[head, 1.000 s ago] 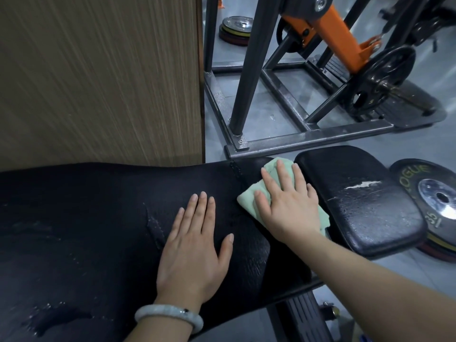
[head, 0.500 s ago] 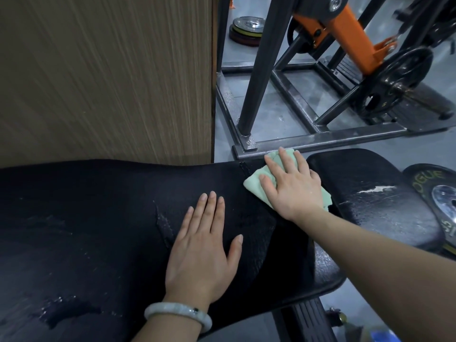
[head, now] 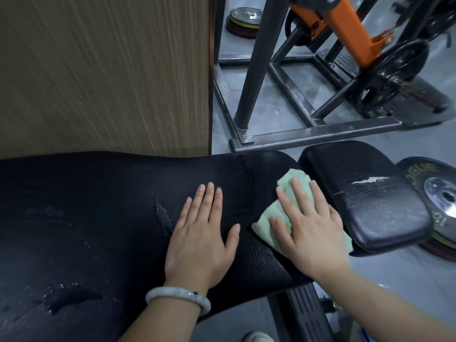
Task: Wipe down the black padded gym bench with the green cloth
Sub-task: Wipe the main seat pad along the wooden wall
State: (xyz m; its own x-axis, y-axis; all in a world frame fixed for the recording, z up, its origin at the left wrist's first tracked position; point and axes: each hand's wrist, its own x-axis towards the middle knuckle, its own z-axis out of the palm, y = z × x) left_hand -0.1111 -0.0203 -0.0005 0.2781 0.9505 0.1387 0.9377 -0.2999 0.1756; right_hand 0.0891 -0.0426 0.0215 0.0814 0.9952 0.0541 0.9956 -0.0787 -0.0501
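Note:
The black padded gym bench (head: 98, 218) stretches across the lower half of the view, its long pad worn and torn in places, with wet patches at the lower left. A separate black seat pad (head: 365, 198) lies to its right. The folded green cloth (head: 269, 218) lies at the right end of the long pad. My right hand (head: 311, 225) presses flat on the cloth with straight fingers. My left hand (head: 202, 233), with a pale bangle at the wrist, rests flat on the pad just left of the cloth.
A wood-grain panel (head: 106, 70) stands behind the bench on the left. A steel rack frame (head: 315, 132) with an orange arm and a black plate sits on the grey floor beyond. A weight plate (head: 441, 201) lies beside the seat pad; more plates (head: 244, 18) are stacked far back.
My right hand has slid the cloth from the far edge of the pad back toward me, along the gap beside the seat pad. My left hand stays flat in place.

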